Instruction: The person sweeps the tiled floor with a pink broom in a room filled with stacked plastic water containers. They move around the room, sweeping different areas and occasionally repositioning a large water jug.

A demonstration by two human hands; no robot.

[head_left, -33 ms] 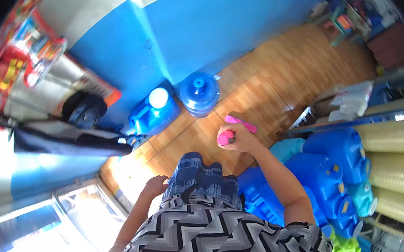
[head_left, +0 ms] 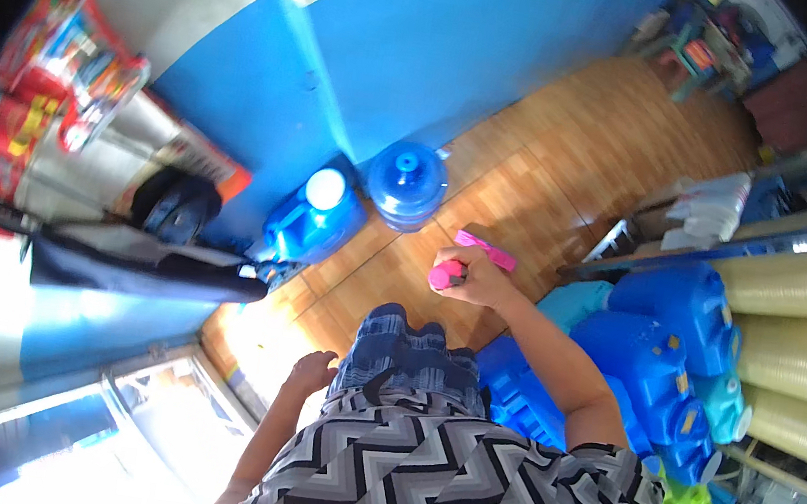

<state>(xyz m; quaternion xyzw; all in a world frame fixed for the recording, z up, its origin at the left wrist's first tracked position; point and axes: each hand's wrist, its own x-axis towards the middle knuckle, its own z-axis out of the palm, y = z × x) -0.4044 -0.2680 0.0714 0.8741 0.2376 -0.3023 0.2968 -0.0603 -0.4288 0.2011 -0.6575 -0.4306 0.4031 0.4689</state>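
Observation:
My right hand (head_left: 474, 275) is closed around the pink-and-black top of an upright broom (head_left: 447, 276), held in front of me. Its pink head (head_left: 487, 251) shows just beyond the hand, down at the floor; most of the handle is hidden by the hand and the steep view. Beside my left thigh hangs my left hand (head_left: 313, 371), with nothing seen in it and its fingers loose.
A clear blue water bottle (head_left: 407, 188) and a blue jug with a white cap (head_left: 317, 216) stand along the blue wall (head_left: 397, 60). Several blue containers (head_left: 628, 350) crowd my right side, next to rolls (head_left: 780, 344). Dark cloth (head_left: 139, 272) hangs at left.
The view has turned slightly, so the room sits a little further right. My right hand and the broom's top have moved slightly left against the floor.

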